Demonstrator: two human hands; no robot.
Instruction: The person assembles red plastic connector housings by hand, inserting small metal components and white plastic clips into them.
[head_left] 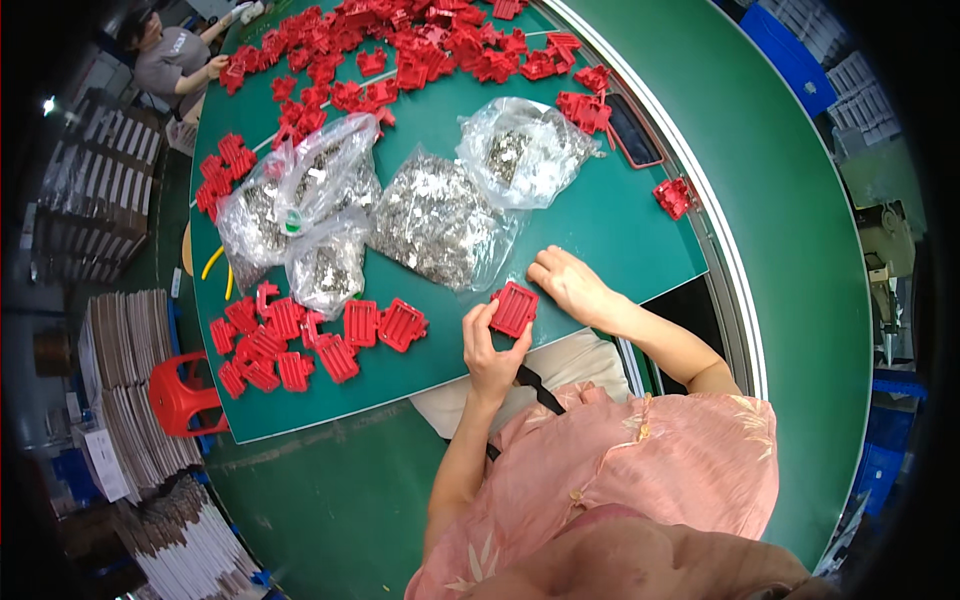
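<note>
My left hand (489,358) grips a red plastic part (515,309) by its edge, at the near side of the green table (610,240). The part is a rectangular frame with ribbed slots facing up. To its right, my right hand (574,286) rests at the tabletop with its fingers curled together. Whatever those fingers hold, if anything, is hidden. Just beyond both hands lies a clear plastic bag (440,222) full of small shiny metal pieces. On the left, several more red parts (335,357) lie loosely grouped near the table's edge.
More bags of metal pieces (525,150) sit mid-table, and a large heap of red parts (420,45) covers the far end. A phone (633,132) lies by the right rail. A co-worker (175,60) stands at the far left. A red stool (182,395) stands beside the table.
</note>
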